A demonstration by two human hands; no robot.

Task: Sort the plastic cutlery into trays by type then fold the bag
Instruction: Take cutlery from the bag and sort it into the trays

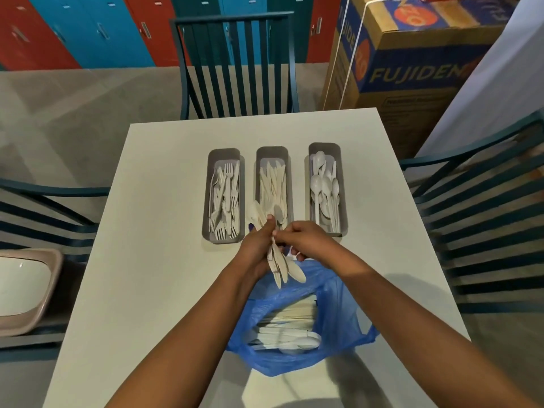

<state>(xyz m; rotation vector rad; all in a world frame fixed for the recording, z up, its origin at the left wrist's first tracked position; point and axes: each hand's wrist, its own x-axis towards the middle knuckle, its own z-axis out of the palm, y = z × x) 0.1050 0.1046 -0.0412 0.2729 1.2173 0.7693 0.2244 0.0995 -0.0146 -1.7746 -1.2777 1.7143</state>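
Three grey trays stand in a row on the white table (153,201): the left tray (207,201) holds forks, the middle tray (272,151) knives, the right tray (343,184) spoons. My left hand (256,245) grips a bunch of cream plastic cutlery (281,267) just in front of the middle tray. My right hand (306,240) pinches a piece in that bunch from the right. Below my hands lies an open blue plastic bag (332,316) with more white cutlery inside.
Dark teal slatted chairs stand behind (235,63), left (44,207) and right (485,201) of the table. A beige tub (32,290) sits on the left chair. A large printed cardboard box (412,63) stands at the back right, before red and blue lockers.
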